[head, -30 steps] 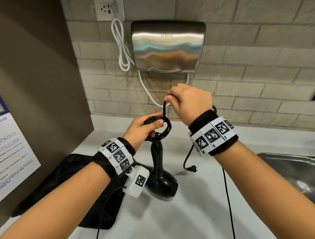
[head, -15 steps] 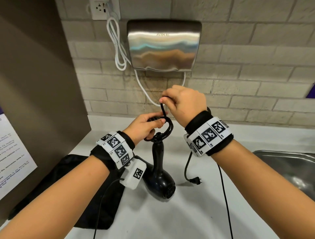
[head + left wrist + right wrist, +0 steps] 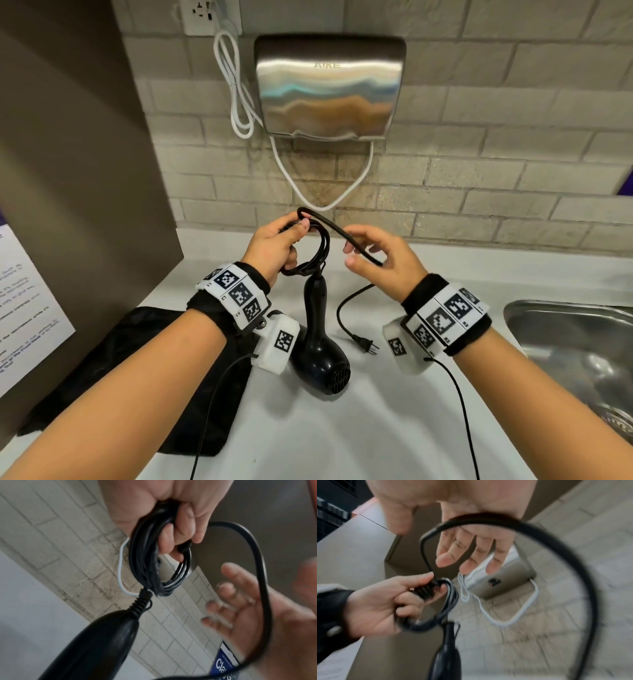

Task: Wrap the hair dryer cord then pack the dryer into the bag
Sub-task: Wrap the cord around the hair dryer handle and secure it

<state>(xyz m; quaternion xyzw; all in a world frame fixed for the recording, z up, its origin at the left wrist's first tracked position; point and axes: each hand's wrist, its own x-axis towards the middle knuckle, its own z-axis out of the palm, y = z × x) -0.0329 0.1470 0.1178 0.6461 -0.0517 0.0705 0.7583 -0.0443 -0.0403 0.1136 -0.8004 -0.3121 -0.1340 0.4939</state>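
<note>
The black hair dryer (image 3: pixel 322 359) stands head-down on the white counter (image 3: pixel 394 428), its handle pointing up. My left hand (image 3: pixel 277 246) grips a coil of several loops of black cord (image 3: pixel 320 253) just above the handle end. The left wrist view shows those fingers (image 3: pixel 180 524) curled round the coil (image 3: pixel 142 561). From there the loose cord (image 3: pixel 342 233) arcs over to my right hand (image 3: pixel 380 253), which is open with the cord lying across its palm (image 3: pixel 471 520). The plug (image 3: pixel 364 344) lies on the counter right of the dryer. The black bag (image 3: pixel 137 359) lies flat at the left.
A steel sink (image 3: pixel 548 305) is set into the counter at the right. A steel hand dryer (image 3: pixel 329 85) hangs on the tiled wall ahead, with a white cable (image 3: pixel 236 96) looped to a socket. A brown partition (image 3: pixel 68 171) with a paper notice (image 3: pixel 24 301) closes the left side.
My right hand has let go its pinch on the cord above the coil, dropped to the right and opened palm up. The left hand keeps its grip on the coil.
</note>
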